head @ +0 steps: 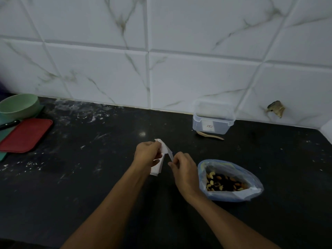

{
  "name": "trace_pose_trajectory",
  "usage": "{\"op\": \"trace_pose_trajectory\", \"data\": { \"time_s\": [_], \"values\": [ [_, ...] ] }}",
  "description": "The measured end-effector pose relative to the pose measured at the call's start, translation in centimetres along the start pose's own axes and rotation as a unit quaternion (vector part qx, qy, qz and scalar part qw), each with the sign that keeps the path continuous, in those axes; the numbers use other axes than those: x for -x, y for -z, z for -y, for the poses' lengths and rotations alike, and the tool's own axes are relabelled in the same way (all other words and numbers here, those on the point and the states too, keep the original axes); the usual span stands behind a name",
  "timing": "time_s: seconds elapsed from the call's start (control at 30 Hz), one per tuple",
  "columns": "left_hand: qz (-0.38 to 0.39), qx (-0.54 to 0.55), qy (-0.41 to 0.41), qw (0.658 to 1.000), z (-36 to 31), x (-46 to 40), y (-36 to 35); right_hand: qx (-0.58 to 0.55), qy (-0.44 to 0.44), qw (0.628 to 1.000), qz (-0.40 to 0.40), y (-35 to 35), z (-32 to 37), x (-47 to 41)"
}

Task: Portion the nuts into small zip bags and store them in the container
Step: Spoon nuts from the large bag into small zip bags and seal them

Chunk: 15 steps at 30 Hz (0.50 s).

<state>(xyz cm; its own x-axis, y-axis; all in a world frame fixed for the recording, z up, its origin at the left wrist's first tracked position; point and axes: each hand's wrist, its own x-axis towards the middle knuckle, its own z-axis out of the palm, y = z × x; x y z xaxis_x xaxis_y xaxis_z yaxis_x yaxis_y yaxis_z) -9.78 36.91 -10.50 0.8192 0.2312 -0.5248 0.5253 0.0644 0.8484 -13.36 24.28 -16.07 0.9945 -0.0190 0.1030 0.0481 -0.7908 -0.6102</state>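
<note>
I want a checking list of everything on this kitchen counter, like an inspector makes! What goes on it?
Surface: black counter, scuffed with pale smears and specks.
Job's things: open bag of mixed nuts on the counter at right; clear container, lid off, against the wall; stack of small zip bags held above the counter.
Clutter: green bowl, red board, black knife handle at far left; small wooden spoon in front of the container.
Grippers: left hand holds the stack; right hand pinches one bag away from it.
Cables: nothing seen.
Surroundings: white marbled wall tiles; a chipped hole at right.
</note>
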Motion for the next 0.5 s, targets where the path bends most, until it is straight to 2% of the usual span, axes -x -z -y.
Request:
{"op": "trace_pose_trajectory", "data": {
  "time_s": [0.17, 0.33, 0.4, 0.5],
  "values": [
    [0.019, -0.133, -0.123, 0.983, 0.1, 1.2, -1.3, -0.021, -0.038, 0.994, 0.105, 4.3, -1.2, 1.2],
    [0.079, -0.210, -0.212, 0.951, 0.3, 3.5, -3.8, -0.152, -0.080, 0.985, -0.007, 9.0, -2.0, 1.5],
    [0.117, -0.219, -0.222, 0.943, 0.6, 4.5, -5.2, -0.208, -0.106, 0.972, -0.006, 10.3, -2.0, 1.2],
    [0.159, -0.214, -0.224, 0.937, 1.4, 5.4, -7.1, -0.270, -0.160, 0.949, 0.040, 11.9, -2.2, 1.3]
  ]
}}
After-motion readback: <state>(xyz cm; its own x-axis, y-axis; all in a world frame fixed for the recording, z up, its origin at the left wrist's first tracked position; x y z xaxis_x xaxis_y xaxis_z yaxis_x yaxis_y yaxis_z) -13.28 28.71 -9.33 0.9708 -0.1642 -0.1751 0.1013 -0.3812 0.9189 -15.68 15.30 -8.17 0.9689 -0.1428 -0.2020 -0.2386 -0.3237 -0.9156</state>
